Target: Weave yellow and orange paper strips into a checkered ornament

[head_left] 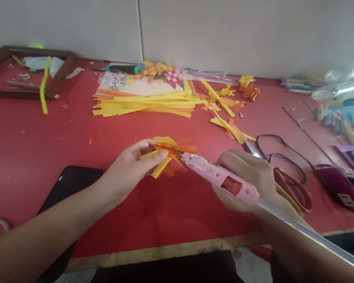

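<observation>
Your left hand (135,160) pinches the yellow-and-orange paper-strip bundle (159,168) over the red, flat surface (171,220) — probably to steady it — while your right hand (255,173) grips the pink plastic glue gun (206,169), likely angled so its tip (178,152) reaches the middle.

The strip pile (144,105) lies on the bench (165,224). Behind the pile are woven pieces (155,71) and, back left, a tool (125,69). Left of it lies a frame (20,94); right of it, paper scraps (216,96). In front of it is 1 strip bundle (166,144); front left, 1 phone (70,184); front right, 1 glue gun (208,168), then 1 pair of scissors (253,149).
</observation>
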The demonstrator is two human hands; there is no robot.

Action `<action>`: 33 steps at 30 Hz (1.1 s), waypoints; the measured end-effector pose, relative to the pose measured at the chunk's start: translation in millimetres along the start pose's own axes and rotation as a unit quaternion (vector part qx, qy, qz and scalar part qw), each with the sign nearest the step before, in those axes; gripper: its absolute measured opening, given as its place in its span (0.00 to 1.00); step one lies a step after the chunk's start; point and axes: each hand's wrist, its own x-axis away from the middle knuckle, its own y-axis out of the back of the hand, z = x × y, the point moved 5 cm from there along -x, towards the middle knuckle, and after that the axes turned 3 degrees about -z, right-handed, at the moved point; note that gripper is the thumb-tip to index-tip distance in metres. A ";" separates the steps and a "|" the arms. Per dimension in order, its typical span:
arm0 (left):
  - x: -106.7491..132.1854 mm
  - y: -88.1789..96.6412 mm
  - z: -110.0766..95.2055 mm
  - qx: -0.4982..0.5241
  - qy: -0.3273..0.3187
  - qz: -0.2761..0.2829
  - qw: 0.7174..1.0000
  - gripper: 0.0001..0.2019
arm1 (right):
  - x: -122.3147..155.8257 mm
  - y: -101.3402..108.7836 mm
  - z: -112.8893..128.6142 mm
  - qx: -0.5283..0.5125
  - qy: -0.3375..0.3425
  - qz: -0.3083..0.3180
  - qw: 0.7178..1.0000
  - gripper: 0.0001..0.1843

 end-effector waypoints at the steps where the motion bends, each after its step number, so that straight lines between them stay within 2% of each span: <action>1: 0.3 -0.3 -0.8 -0.005 -0.001 0.001 1.000 0.07 | 0.1 -0.1 0.1 0.000 0.000 0.001 1.000 0.11; 14: 0.2 3.0 -3.8 -0.062 -0.046 0.003 0.997 0.13 | 1.8 -4.8 -1.5 0.000 -0.003 0.027 1.000 0.10; 18: 0.7 2.2 -4.7 -0.073 -0.038 0.014 0.996 0.16 | 1.8 -5.8 -1.2 0.003 0.000 0.027 1.000 0.10; 24: -0.4 3.3 -4.1 -0.044 -0.026 0.003 0.999 0.18 | 1.2 -5.6 -1.1 0.005 -0.003 0.032 0.999 0.11; 30: -0.3 3.6 -4.0 0.011 -0.003 -0.019 1.000 0.15 | 0.5 -4.7 -1.3 0.003 0.000 0.024 1.000 0.11; 33: -0.1 3.2 -4.8 0.025 -0.001 -0.028 0.999 0.15 | 0.7 -5.2 -1.2 -0.008 -0.006 0.039 0.999 0.07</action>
